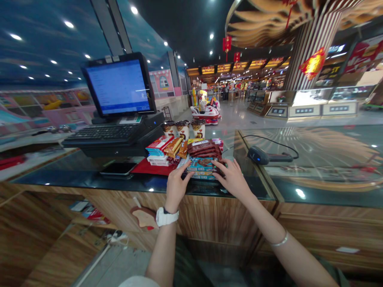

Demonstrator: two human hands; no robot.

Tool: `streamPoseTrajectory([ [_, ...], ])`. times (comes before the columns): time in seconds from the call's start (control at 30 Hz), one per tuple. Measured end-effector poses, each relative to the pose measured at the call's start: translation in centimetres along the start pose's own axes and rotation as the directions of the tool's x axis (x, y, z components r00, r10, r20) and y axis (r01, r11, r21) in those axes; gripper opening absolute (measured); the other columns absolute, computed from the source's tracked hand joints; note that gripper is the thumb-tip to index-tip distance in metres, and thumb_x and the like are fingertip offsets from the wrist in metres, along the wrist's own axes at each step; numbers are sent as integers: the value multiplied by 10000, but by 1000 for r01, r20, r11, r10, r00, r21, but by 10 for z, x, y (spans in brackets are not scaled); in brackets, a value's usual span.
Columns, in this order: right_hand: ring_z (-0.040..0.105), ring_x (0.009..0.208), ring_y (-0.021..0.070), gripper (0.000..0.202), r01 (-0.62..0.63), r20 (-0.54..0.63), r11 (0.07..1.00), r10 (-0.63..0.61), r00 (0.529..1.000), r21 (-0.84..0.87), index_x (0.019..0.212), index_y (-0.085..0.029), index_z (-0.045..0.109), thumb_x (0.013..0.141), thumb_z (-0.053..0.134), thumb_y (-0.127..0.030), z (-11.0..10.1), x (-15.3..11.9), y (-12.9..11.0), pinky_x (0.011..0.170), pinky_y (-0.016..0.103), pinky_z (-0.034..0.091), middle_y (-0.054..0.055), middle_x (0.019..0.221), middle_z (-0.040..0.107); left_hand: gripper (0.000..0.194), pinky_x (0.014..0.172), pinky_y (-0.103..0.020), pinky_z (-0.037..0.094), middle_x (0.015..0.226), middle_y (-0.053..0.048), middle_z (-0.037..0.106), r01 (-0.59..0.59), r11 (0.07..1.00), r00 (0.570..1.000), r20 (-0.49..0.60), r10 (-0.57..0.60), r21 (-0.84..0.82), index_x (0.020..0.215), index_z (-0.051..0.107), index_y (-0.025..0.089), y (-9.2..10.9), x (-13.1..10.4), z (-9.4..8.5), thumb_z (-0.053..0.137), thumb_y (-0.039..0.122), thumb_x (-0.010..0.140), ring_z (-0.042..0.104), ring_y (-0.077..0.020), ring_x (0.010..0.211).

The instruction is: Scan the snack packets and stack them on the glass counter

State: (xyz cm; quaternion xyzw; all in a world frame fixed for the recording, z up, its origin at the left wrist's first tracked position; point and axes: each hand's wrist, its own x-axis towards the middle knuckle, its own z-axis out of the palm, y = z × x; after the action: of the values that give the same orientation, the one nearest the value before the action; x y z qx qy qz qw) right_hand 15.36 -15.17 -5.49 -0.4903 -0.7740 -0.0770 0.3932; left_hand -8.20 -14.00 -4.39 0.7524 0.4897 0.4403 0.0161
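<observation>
A short stack of blue cookie boxes (201, 164) lies near the front edge of the dark glass counter, a cookie printed on the top one. My left hand (177, 184) is at the stack's left end, thumb and forefinger spread and touching it. At the right end, my right hand (235, 179) has its fingers stretched out against the boxes. Neither hand is wrapped round them. Just behind lie dark red snack packets (205, 148). To the left are orange-brown wrapped snacks (175, 148) and small red, blue and white boxes (159, 150).
Three lidded cups (182, 129) stand behind the snacks. Left of them are a monitor (119, 85), a keyboard (100, 135) and a phone (118, 169). A red flat item (154, 168) lies under the boxes. To the right rests a corded barcode scanner (263, 156).
</observation>
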Motion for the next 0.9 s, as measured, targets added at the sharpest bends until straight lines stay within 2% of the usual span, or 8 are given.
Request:
streamPoseTrajectory([
  [0.13, 558, 1199, 301, 430, -19, 15, 1000, 20, 1000, -12, 1351, -303, 552, 927, 549, -373, 0, 0, -2, 1110, 639, 315, 125, 1242, 566, 403, 1043, -467, 466, 1259, -94, 676, -16, 1000, 1000, -6, 16, 9, 1286, 602, 233, 0, -1, 0, 607, 370, 907, 631, -258, 1161],
  [0.3, 499, 1282, 322, 513, -48, -13, 997, 49, 999, 57, 1401, -317, 499, 901, 578, -396, -3, 1, -5, 1107, 639, 321, 136, 1386, 481, 487, 1091, -479, 412, 1366, -101, 569, -43, 998, 996, -77, 46, 47, 1333, 542, 249, 6, -1, -3, 642, 394, 879, 526, -265, 1276],
  [0.4, 503, 1279, 311, 549, -44, -64, 986, 55, 996, 164, 1423, -307, 466, 893, 578, -393, -12, 6, -1, 1097, 594, 372, 130, 1403, 473, 416, 1104, -466, 394, 1369, -96, 549, -107, 993, 990, -84, 111, 52, 1305, 550, 257, 21, 6, -5, 596, 376, 910, 508, -253, 1286],
  [0.53, 501, 1281, 293, 522, 16, -162, 973, 22, 987, 230, 1404, -295, 484, 893, 567, -368, -39, 30, 19, 1105, 533, 389, 119, 1359, 510, 335, 1102, -455, 388, 1347, -83, 573, -278, 959, 961, 22, 277, 53, 1275, 568, 255, 59, 34, 1, 514, 337, 955, 519, -238, 1260],
  [0.63, 502, 1283, 270, 477, 86, -236, 968, -28, 971, 237, 1369, -283, 518, 898, 561, -347, -67, 61, 41, 1105, 482, 398, 113, 1364, 515, 349, 1122, -465, 363, 1343, -89, 587, -396, 910, 911, 174, 373, 122, 1277, 575, 223, 89, 66, 20, 534, 317, 944, 510, -249, 1268],
  [0.77, 501, 1289, 257, 311, 160, -336, 961, -78, 939, 224, 1173, -257, 623, 873, 583, -328, -93, 105, 71, 1117, 480, 376, 103, 1327, 563, 370, 1169, -531, 280, 1330, -135, 606, -549, 802, 798, 433, 419, 236, 1233, 611, 159, 121, 101, 65, 577, 358, 923, 527, -289, 1262],
  [0.83, 524, 1266, 266, 154, 154, -359, 956, -55, 932, 251, 966, -241, 650, 848, 603, -327, -96, 120, 82, 1096, 498, 390, 107, 1308, 586, 374, 1180, -521, 273, 1329, -136, 610, -603, 758, 758, 473, 449, 248, 1234, 609, 153, 135, 109, 93, 563, 370, 933, 530, -278, 1268],
  [0.9, 524, 1274, 276, 102, 157, -373, 948, -45, 927, 275, 790, -232, 611, 832, 605, -324, -93, 127, 90, 1104, 530, 364, 114, 1330, 586, 370, 1174, -502, 299, 1292, -140, 633, -625, 732, 745, 489, 455, 270, 1203, 626, 145, 146, 112, 120, 564, 387, 930, 548, -275, 1253],
])
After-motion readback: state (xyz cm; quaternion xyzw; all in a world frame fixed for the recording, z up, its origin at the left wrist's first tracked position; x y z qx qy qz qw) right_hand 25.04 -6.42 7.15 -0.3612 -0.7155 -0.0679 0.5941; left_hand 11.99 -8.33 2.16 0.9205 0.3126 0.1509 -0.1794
